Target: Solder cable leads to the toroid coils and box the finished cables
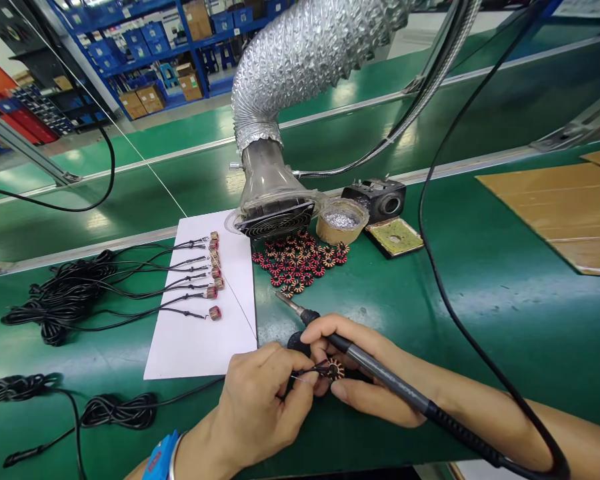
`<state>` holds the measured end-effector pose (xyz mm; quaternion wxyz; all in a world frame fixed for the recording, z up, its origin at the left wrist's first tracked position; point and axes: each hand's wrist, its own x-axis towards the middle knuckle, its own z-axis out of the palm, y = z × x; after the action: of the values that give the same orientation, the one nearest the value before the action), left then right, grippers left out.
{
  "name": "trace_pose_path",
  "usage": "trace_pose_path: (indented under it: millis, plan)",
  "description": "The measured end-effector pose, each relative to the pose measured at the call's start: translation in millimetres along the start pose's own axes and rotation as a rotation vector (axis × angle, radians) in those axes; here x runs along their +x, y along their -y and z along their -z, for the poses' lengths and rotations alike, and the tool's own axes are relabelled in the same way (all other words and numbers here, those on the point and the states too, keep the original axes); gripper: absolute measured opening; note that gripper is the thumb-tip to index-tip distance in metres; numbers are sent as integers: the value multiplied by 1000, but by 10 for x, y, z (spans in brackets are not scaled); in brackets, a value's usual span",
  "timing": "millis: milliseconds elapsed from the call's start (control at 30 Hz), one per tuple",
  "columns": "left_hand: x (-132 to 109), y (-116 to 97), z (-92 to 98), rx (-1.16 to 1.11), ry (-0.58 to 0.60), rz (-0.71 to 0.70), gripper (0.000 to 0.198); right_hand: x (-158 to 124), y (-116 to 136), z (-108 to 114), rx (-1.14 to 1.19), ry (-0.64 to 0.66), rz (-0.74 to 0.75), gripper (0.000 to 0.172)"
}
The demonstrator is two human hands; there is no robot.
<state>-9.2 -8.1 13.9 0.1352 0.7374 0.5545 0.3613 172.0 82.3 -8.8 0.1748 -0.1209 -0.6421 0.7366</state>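
My right hand (365,373) grips a black soldering iron (380,377), its metal tip pointing up-left toward the white sheet, and its fingertips also pinch a small red-and-copper ring coil (335,369). My left hand (265,403) is closed in a pinch on a thin black wire (305,371) that meets the coil. Both hands rest low on the green bench, close together.
A pile of ring coils (300,260) lies under the fume-duct hood (275,217). A white sheet (200,333) carries several wired coils (214,280), their black cables (65,300) bundled left. A solder tub (341,222), black holder (380,198), cardboard (560,207) sit right.
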Motion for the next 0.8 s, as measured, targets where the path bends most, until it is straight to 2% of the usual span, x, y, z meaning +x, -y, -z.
trace_pose_path:
  millis: [100,200,500,800]
  plan:
    - [6,-1,-9,12,-4,1,10,5,-14,-9,32,-7,-27,34]
    - [-5,3,-26,12,-2,13,9,9,-46,-15,-4,-18,-17,28]
    - [-21,19,-50,38,-6,12,7,8,-121,4,-25,-111,2,32]
    - [-42,65,-16,66,85,-36,9,20,-98,29,-253,-172,36,32]
